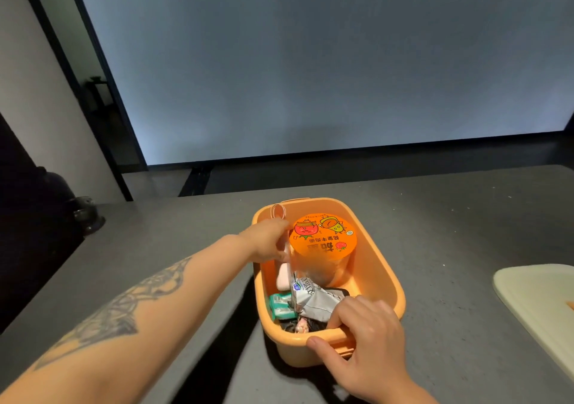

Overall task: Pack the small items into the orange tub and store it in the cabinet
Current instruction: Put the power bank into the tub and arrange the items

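Observation:
An orange tub (pixel 377 267) stands on the grey table (pixel 186 248). Inside it are an orange-lidded noodle cup (pixel 323 242), a grey-white crumpled packet (pixel 313 299), a green tissue pack (pixel 281 305), a pink item (pixel 283 277) and a small dark figure (pixel 299 327). My left hand (pixel 267 243) reaches over the tub's left rim and pinches a thin clear item with a loop (pixel 279 214) next to the cup. My right hand (pixel 363 338) grips the tub's near rim and handle, thumb outside, fingers inside.
A pale cream tray or board (pixel 540 304) lies at the right edge of the table. A dark metal pot (pixel 85 214) sits at the table's far left. Behind the table is a large pale screen wall (pixel 310 61) and a dark doorframe.

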The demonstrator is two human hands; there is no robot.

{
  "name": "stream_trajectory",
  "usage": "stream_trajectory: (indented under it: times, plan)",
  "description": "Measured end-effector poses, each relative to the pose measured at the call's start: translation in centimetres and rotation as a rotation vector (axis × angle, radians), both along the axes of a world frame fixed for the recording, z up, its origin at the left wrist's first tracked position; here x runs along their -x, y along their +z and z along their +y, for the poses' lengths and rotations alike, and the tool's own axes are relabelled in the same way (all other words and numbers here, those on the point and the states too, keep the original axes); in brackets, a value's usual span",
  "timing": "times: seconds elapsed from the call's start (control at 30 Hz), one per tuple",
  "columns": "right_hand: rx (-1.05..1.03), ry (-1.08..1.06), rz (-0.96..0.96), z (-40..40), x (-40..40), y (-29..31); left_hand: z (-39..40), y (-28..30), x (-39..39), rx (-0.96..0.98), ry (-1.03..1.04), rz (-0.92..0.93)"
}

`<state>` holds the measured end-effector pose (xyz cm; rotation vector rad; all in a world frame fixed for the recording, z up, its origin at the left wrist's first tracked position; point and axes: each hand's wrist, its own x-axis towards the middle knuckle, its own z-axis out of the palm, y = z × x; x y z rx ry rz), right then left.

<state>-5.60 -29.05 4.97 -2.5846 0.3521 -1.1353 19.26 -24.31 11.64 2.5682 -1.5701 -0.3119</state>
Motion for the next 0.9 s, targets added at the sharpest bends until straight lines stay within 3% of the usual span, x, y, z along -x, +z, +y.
stream_trajectory:
  times: [0.13,0.23,0.4,0.57,0.9]
  plan:
    - [0.004,0.007,-0.017,-0.1,-0.1,-0.1,0.4,0.7,-0.9,-0.216,-0.022,0.091]
    - [-0.002,0.004,-0.025,-0.1,-0.1,-0.2,0.5,0.2,-0.8,-0.215,-0.017,0.061]
    - [-0.003,0.014,-0.017,-0.2,0.0,-0.3,2.1,-1.5,1.4,0.051,0.018,-0.094]
    - [0.016,0.047,-0.058,-0.3,-0.2,-0.3,5.0,-3.6,6.4,0.405,0.108,0.004]
    - [-0.014,0.06,0.017,-0.8,0.2,0.3,6.5,-3.7,9.8,0.524,0.16,0.053]
